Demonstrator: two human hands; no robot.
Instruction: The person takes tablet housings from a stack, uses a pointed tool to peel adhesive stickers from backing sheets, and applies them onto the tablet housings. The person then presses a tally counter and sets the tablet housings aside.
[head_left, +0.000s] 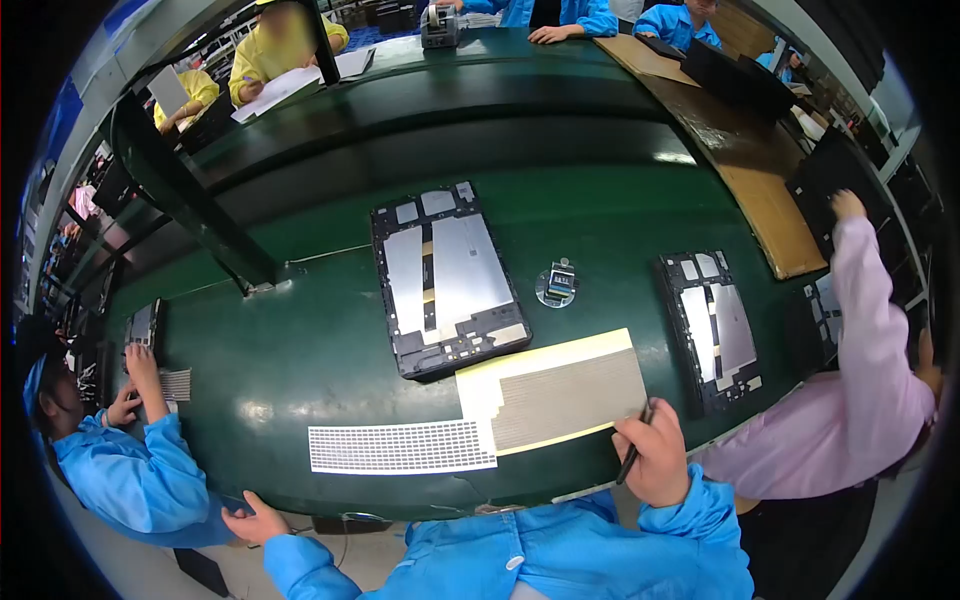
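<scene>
My right hand (655, 452) is closed round a dark pen-like tool (627, 464), at the lower right corner of a yellow-edged sheet (570, 395) with a grey-brown patch. My left hand (257, 520) is at the table's front edge, fingers apart, holding nothing. A white sheet with rows of small dark labels (400, 448) lies left of the yellow-edged sheet and meets its edge. Beyond them lies an opened tablet-like device (462, 270) with silver panels and a black frame. A small round item with a block on it (558, 284) sits to its right.
A second opened device (728, 325) lies at the right, beside a co-worker's pink sleeve (870, 300). Another co-worker in blue (150, 480) handles a device (143, 325) at the left. A dark post (190, 200) rises at the back left. Cardboard (770, 220) covers the right side.
</scene>
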